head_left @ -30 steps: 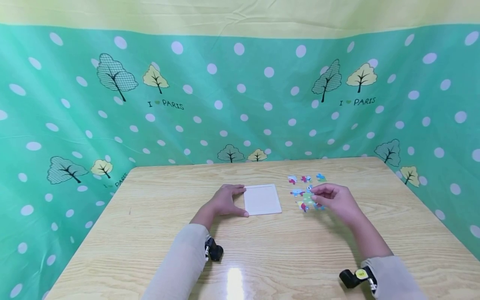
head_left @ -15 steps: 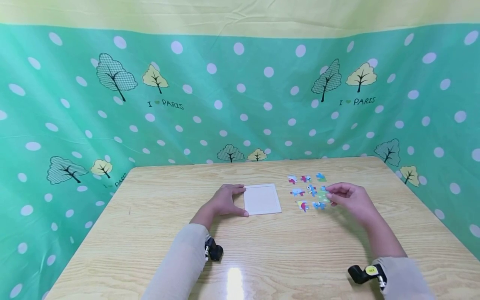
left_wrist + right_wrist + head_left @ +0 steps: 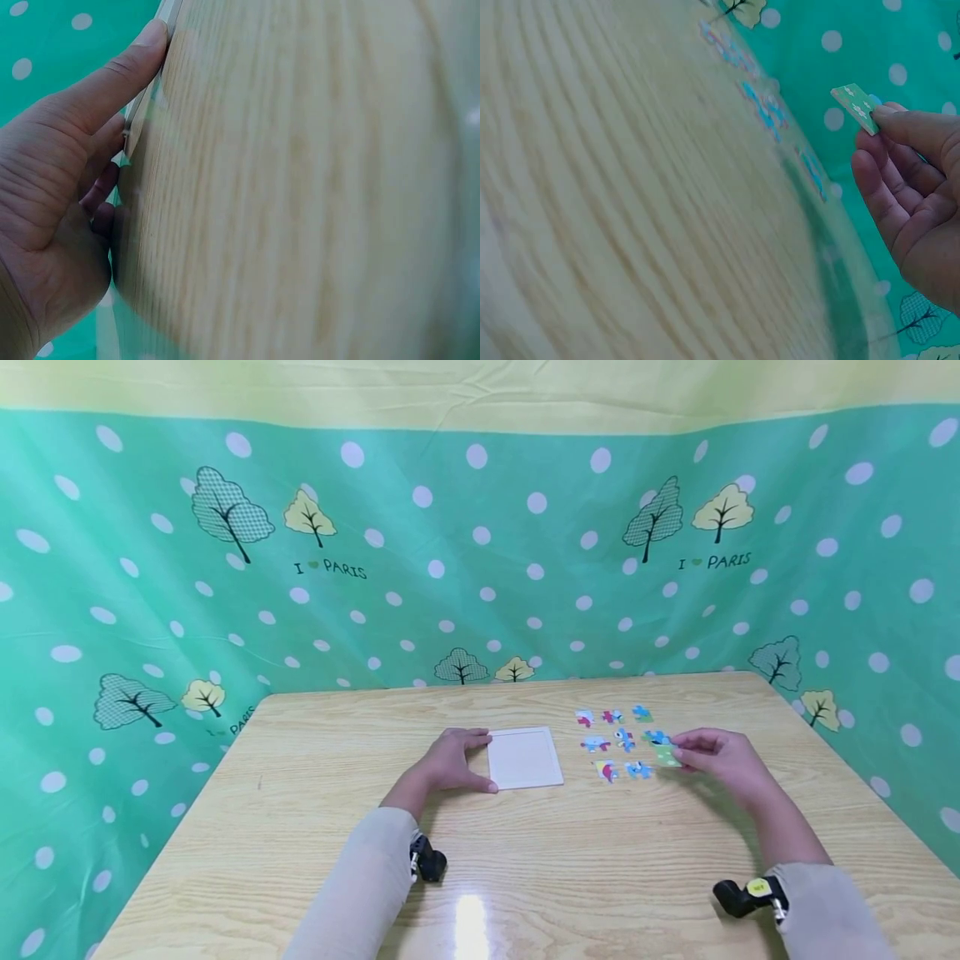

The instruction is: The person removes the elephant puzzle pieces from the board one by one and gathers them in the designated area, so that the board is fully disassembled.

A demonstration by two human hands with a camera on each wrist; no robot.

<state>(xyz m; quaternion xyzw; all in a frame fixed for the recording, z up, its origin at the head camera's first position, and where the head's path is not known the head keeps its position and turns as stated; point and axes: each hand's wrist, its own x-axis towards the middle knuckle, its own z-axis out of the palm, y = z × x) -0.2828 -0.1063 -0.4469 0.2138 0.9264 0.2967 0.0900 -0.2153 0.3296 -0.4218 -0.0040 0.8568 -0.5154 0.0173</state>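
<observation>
My left hand holds the left side of a square white puzzle frame, with the thumb at its near corner and a fingertip at its far corner. In the left wrist view the thumb lies along the frame's edge. My right hand pinches a green puzzle piece with pale marks between thumb and fingers. The right wrist view shows this green piece raised off the table. Several colourful puzzle pieces lie in rough rows left of it, and a blue one is right behind it.
The wooden table carries the frame in the middle and the pieces to its right. A green polka-dot cloth with tree prints hangs behind and along the sides. Light glares on the table's near part.
My right hand has moved right with the green piece, from over the middle of the loose pieces to their right side. The left hand and frame have stayed in place.
</observation>
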